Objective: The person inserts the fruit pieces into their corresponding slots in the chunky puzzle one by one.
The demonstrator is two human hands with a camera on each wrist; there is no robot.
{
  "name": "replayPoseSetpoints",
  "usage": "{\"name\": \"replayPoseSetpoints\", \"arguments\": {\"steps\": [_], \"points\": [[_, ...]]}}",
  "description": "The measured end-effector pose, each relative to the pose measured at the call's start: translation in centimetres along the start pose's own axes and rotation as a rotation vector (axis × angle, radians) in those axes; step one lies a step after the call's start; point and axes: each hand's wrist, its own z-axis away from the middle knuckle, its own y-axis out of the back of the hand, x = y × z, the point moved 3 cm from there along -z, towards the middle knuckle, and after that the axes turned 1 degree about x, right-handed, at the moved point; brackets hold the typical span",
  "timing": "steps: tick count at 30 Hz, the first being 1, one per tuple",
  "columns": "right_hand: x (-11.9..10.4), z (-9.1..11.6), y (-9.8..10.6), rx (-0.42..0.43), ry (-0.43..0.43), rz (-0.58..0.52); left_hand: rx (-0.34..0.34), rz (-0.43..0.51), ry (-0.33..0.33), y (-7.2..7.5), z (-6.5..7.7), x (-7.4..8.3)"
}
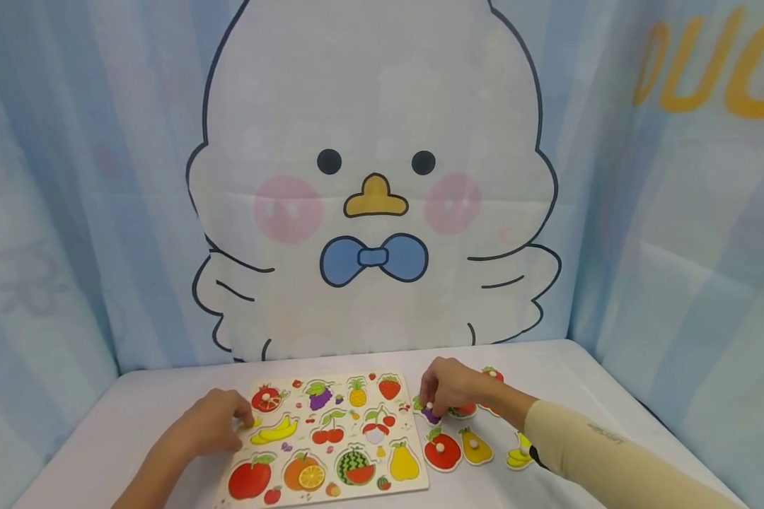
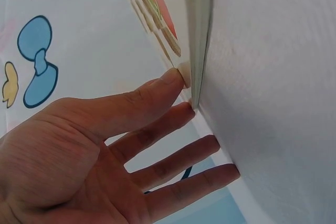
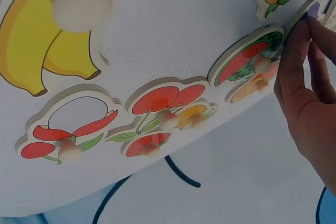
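A wooden fruit puzzle board lies on the table. My left hand is at its left edge; in the left wrist view the thumb and index fingertip touch the board's edge, and the other fingers stretch down to the tabletop, fairly straight. Right of the board, my right hand pinches a knobbed grape piece, its fingertips close together over the purple part in the right wrist view. A pomegranate piece with a knob sits in the board's top left recess.
Loose knobbed pieces lie around my right hand: an apple, a pear, bananas, a watermelon, cherries and several more. A duck-print curtain hangs behind the white table.
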Motion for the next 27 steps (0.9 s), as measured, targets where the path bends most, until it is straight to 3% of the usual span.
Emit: {"name": "replayPoseSetpoints", "arguments": {"steps": [13,27], "points": [[-0.01,-0.37,-0.03,0.057,-0.095,-0.028,-0.004,-0.003,0.005,0.27,-0.06,0.08],[0.06,-0.35,0.24,0.029,-0.071,0.014,0.009,0.007,0.012,0.01,0.18,0.19]]}}
